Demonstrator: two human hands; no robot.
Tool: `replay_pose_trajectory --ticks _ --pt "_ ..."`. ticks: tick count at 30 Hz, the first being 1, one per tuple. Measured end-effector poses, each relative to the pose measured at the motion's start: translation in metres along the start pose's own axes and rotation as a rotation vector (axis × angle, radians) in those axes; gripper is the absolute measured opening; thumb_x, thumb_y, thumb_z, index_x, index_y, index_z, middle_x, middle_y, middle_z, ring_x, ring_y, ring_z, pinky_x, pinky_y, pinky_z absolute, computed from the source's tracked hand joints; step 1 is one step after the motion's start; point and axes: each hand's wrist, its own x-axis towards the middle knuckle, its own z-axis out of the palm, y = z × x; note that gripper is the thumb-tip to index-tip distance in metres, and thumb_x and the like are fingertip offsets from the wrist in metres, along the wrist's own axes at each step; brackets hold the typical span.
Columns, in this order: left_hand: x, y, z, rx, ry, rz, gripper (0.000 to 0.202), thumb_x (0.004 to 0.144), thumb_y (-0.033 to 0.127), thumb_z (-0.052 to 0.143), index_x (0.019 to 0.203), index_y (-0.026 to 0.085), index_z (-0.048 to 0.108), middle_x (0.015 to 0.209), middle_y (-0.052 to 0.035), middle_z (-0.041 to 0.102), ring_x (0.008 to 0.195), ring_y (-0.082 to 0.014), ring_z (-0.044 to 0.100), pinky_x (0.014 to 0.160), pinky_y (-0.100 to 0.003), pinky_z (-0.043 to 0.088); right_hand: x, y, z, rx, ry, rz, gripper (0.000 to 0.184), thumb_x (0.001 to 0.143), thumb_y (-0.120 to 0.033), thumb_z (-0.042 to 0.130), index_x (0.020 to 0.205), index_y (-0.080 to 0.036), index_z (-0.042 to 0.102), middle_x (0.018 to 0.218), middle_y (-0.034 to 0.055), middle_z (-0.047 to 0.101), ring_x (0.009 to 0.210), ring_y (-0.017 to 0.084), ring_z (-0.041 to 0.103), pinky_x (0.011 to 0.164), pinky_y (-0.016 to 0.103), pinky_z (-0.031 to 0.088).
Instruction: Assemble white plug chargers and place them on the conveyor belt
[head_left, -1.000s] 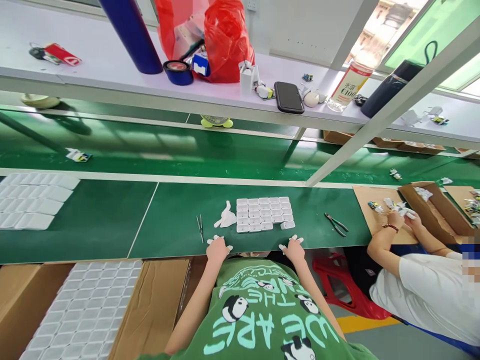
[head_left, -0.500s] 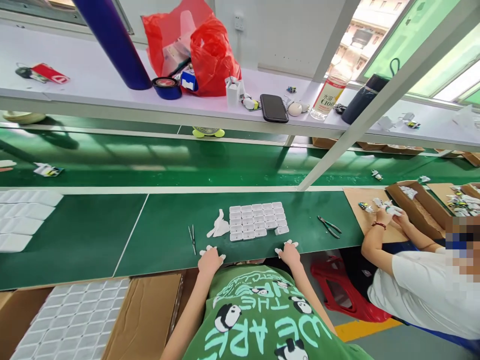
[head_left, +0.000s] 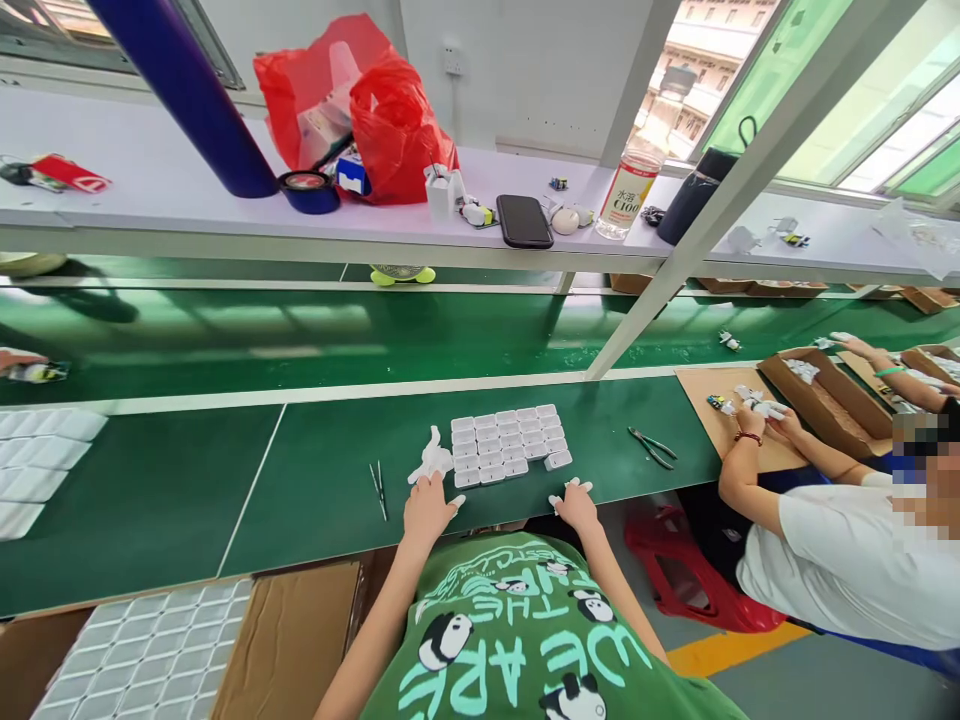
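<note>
Lying left of lower centre, tweezers sit beside the left hand, its fingers at a crumpled white piece just above; gripping or not, can't tell. Rightward, the block of white cases runs lengthwise across, its lower-right case nearest the spread, empty right hand, well apart from the left.

Plastic bottle, upper right of frame: label says "水溶" and "C100", strip of smaller print above it too tiny to read. Green shirt, bottom center: big mint letters, "WE ARE" and "THE" readable, other lines too warped. Red packet, upper left: white mark, can't make it out.
</note>
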Motion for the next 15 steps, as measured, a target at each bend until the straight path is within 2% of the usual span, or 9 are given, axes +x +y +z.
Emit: replay_pose_trajectory --ticks 2,5,8,12,15 --pt "-0.001 0.007 0.001 0.013 0.03 0.047 0.047 0.092 0.034 0.061 0.132 0.012 0.052 0.127 -0.021 0.061 0.12 -0.0351 0.061 0.091 -0.039 0.05 -0.003 0.004 0.0 0.035 0.026 -0.007 0.058 0.099 -0.035 0.056 0.148 -0.007 0.044 0.153 0.031 0.044 0.127 0.032 0.062 0.09 0.034 0.049" --pt "-0.001 0.015 0.002 -0.003 0.036 0.066 0.045 0.091 0.028 0.061 0.132 0.012 0.051 0.129 -0.0205 0.06 0.118 -0.0335 0.062 0.09 -0.038 0.051 -0.01 0.006 -0.006 0.09 0.155 -0.04 0.053 0.099 -0.028 0.052 0.149 -0.014 0.041 0.153 0.0243 0.045 0.117 0.028 0.066 0.083 0.031 0.048" --pt "-0.001 0.02 0.002 -0.032 0.059 0.076 0.046 0.093 0.027 0.058 0.135 0.011 0.047 0.131 -0.0211 0.058 0.114 -0.0319 0.064 0.086 -0.037 0.051 -0.015 0.0 -0.015 0.105 0.267 -0.084 0.043 0.097 -0.021 0.05 0.14 -0.017 0.047 0.144 0.0179 0.053 0.107 0.024 0.067 0.076 0.028 0.044" --pt "0.001 0.02 0.001 -0.092 0.045 0.087 0.042 0.093 0.023 0.054 0.133 0.012 0.048 0.127 -0.0188 0.059 0.11 -0.0307 0.065 0.082 -0.035 0.051 -0.016 -0.01 -0.024 0.076 0.247 -0.133 0.028 0.094 -0.014 0.051 0.121 -0.019 0.056 0.119 0.0096 0.066 0.103 0.022 0.065 0.074 0.026 0.038" --pt "0.003 0.018 0.005 -0.164 0.007 0.09 0.043 0.094 0.024 0.052 0.135 0.014 0.046 0.126 -0.018 0.058 0.11 -0.0304 0.065 0.08 -0.034 0.05 -0.012 -0.016 -0.025 0.073 0.22 -0.153 0.024 0.094 -0.013 0.051 0.117 -0.02 0.056 0.113 0.0087 0.069 0.099 0.021 0.064 0.072 0.027 0.035"
